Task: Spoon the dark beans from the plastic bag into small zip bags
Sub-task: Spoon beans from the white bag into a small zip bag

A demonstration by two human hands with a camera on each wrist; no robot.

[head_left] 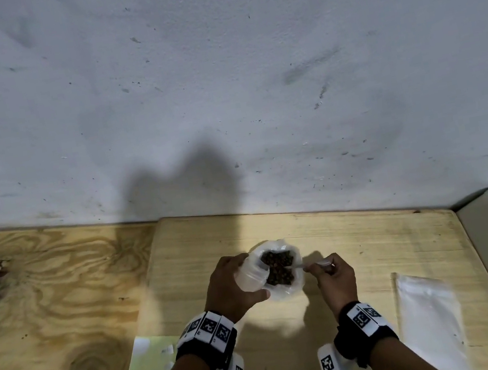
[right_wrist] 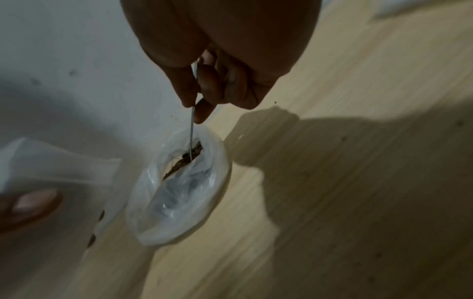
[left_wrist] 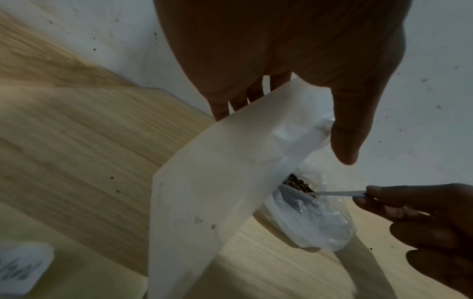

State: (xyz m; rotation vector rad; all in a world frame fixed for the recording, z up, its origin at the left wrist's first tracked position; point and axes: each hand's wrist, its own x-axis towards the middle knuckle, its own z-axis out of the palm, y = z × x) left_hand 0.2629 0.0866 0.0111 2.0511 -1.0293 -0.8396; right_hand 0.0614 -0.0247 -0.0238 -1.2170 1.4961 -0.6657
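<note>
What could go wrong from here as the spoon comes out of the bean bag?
1. The right hand pinches the thin spoon near its handle end, so a loaded spoon could tip and spill beans onto the table.
2. The plastic bag is soft and rolled open; the spoon could snag its rim.
3. The left hand holds the small zip bag beside it, and its mouth may not be open.

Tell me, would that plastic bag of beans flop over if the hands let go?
Probably it would sag. The plastic bag looks thin and crinkled, so likely floppy. The beans fill its bottom, which should weigh it down and may keep it sitting on the wooden board. Its rolled-down rim seems to hold the mouth open, while the left hand steadies it.
</note>
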